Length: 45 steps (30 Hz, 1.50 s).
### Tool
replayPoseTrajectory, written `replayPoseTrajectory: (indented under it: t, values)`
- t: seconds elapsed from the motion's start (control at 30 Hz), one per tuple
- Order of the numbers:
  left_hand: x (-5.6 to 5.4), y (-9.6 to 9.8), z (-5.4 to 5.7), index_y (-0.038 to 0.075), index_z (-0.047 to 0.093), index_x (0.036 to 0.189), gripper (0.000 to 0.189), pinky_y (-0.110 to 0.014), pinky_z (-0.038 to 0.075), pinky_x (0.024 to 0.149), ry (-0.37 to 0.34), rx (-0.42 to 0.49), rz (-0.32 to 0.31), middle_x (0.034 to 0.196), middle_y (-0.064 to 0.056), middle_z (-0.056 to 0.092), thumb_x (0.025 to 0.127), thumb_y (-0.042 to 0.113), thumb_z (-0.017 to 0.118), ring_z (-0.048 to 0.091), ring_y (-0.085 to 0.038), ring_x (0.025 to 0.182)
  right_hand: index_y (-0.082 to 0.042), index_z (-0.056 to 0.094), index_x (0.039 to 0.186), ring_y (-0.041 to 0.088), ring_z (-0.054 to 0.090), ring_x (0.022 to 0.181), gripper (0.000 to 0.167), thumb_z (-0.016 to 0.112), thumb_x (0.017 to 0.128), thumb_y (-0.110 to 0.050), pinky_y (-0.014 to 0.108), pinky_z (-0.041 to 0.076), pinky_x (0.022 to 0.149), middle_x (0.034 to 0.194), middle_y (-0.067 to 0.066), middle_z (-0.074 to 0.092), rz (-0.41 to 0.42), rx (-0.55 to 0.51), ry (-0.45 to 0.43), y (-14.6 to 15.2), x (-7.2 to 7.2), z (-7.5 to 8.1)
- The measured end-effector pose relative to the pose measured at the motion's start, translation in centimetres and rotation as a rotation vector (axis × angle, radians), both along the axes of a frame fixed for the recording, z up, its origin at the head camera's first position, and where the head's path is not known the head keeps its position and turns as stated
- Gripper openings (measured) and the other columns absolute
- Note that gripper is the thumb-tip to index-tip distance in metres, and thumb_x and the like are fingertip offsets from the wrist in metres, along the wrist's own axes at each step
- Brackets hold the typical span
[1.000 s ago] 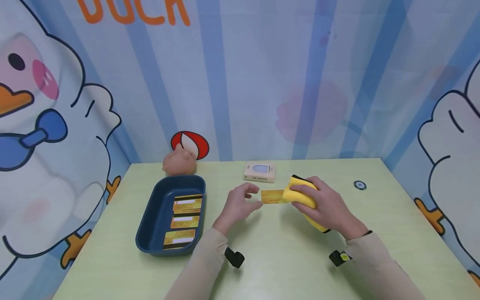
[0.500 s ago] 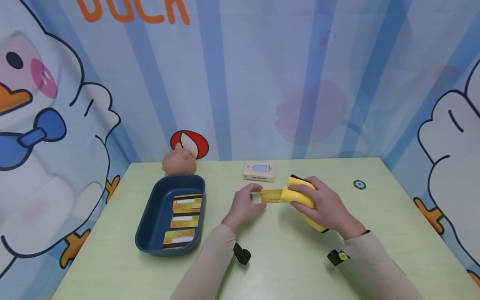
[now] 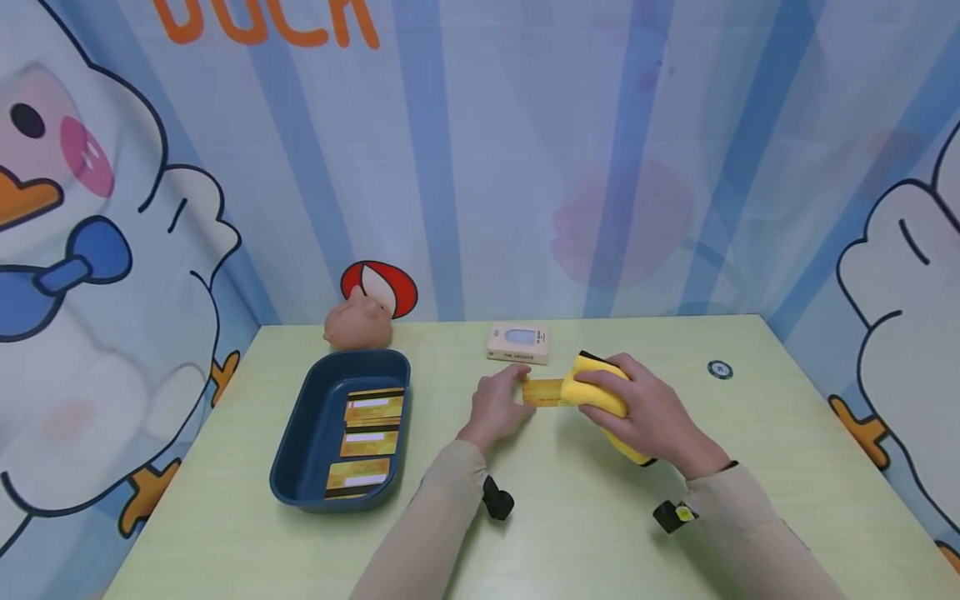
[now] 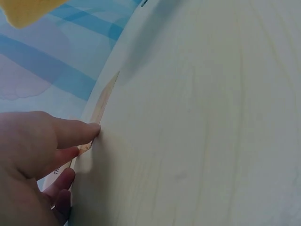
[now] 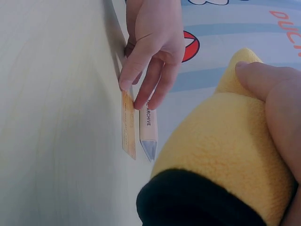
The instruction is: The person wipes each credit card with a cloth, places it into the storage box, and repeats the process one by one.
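A gold card (image 3: 542,392) lies flat on the table, its right end covered by the plush item in the head view. My left hand (image 3: 500,406) is at its left end, thumb on the near edge and fingertips on the far edge, pinching it. The right wrist view shows this hand (image 5: 155,47) and card (image 5: 128,125) from the side. My right hand (image 3: 651,408) grips a soft yellow plush item (image 3: 596,393) with black ends, held above the table. Its fuzzy surface (image 5: 221,146) fills much of the right wrist view; its exact kind is unclear.
A blue tray (image 3: 288,446) on the left contains several gold cards (image 3: 370,440). Behind it sits a pink pig figure (image 3: 358,323). Beyond the left hand lies a pale box (image 3: 517,343) marked "THE ARCHIVE". A round chip (image 3: 720,369) is at the right.
My left hand has moved right to the card, and its thumb and fingers have closed onto the card's edges. My right hand with the yellow plush item has hardly moved.
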<state>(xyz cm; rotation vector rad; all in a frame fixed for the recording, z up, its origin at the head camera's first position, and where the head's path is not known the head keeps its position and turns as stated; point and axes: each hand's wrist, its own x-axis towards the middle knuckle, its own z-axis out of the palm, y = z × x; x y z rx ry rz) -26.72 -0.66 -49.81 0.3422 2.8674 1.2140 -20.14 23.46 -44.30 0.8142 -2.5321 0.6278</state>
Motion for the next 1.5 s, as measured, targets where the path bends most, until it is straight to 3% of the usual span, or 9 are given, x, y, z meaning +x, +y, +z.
replayPoseTrajectory:
  t: [0.33,0.57,0.87,1.23,1.5]
  values:
    - [-0.1,0.0,0.1,0.014,0.065,0.14,0.056,-0.053,0.047,0.107,0.009,-0.048,-0.012,0.132,-0.003,0.07,0.088,0.01,0.084,0.058,-0.033,0.125,-0.025,0.071,0.13,0.012,0.057,0.084,0.041,0.083,0.091,-0.028,0.031,0.051,0.064,0.119,0.006,0.06,0.003,0.009,0.009,0.0,-0.2,-0.4]
    - [-0.2,-0.2,0.3,0.012,0.064,0.138,0.057,-0.049,0.048,0.105,-0.04,-0.05,-0.025,0.129,-0.005,0.069,0.086,0.007,0.084,0.059,-0.029,0.119,-0.025,0.072,0.129,0.011,0.057,0.082,0.04,0.083,0.091,-0.03,0.03,0.05,0.063,0.119,0.006,0.06,0.004,0.008,-0.001,-0.2,-0.1,-0.5]
    - [-0.9,-0.6,0.2,0.011,0.066,0.134,0.054,-0.045,0.05,0.095,-0.053,-0.096,-0.073,0.12,-0.007,0.067,0.083,0.005,0.084,0.06,-0.027,0.11,-0.026,0.071,0.129,0.008,0.052,0.076,0.04,0.083,0.092,-0.033,0.028,0.048,0.061,0.117,0.004,0.059,0.018,0.009,0.003,-0.6,-0.3,-0.6]
    - [-0.6,-0.8,0.5,0.003,0.067,0.134,0.055,-0.045,0.052,0.098,-0.008,-0.091,-0.091,0.121,-0.014,0.065,0.081,0.003,0.085,0.06,-0.028,0.108,-0.027,0.071,0.129,0.007,0.051,0.075,0.04,0.083,0.091,-0.031,0.026,0.048,0.061,0.116,0.004,0.059,0.032,0.012,0.004,-0.8,-0.4,-0.5]
    - [-0.4,-0.9,-0.1,0.005,0.072,0.13,0.05,-0.044,0.049,0.1,-0.047,-0.048,-0.072,0.126,-0.014,0.062,0.081,0.002,0.084,0.056,-0.027,0.111,-0.026,0.072,0.129,0.008,0.051,0.075,0.039,0.082,0.092,-0.031,0.027,0.048,0.061,0.115,0.004,0.059,0.029,0.004,-0.008,-1.1,-0.3,-0.8]
